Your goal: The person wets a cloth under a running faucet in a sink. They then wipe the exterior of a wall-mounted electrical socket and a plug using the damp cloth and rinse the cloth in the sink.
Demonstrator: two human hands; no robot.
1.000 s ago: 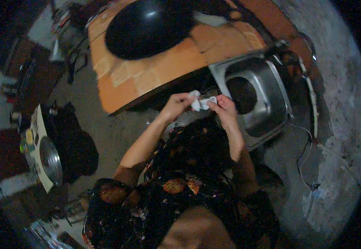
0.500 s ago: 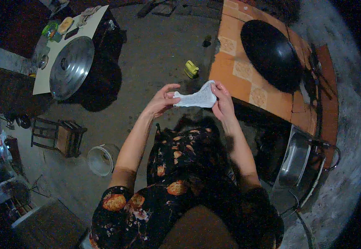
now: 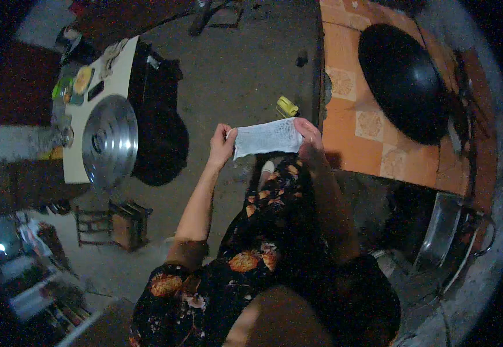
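Note:
A white cloth (image 3: 266,139) with a grey pattern at its right end is stretched out flat between my two hands, in front of my body. My left hand (image 3: 222,143) pinches its left edge between thumb and fingers. At the right edge, my right hand (image 3: 310,137) grips the cloth, its fingers partly hidden behind it. Just beyond the cloth, low down, lies a yellow object (image 3: 288,106) whose kind I cannot make out.
On the right stands an orange tiled counter (image 3: 344,124) with a big black wok-like pan (image 3: 401,81); a metal sink (image 3: 439,228) is nearer me. To the left, a large silver lid (image 3: 112,141) sits by a cream tabletop (image 3: 78,165). A wooden chair (image 3: 127,225) stands lower left.
The cloth, bunched and narrow before, is now spread into a wider, flat strip. My left hand's fingers have closed on its edge. The view has shifted, and a shoe shows below the cloth.

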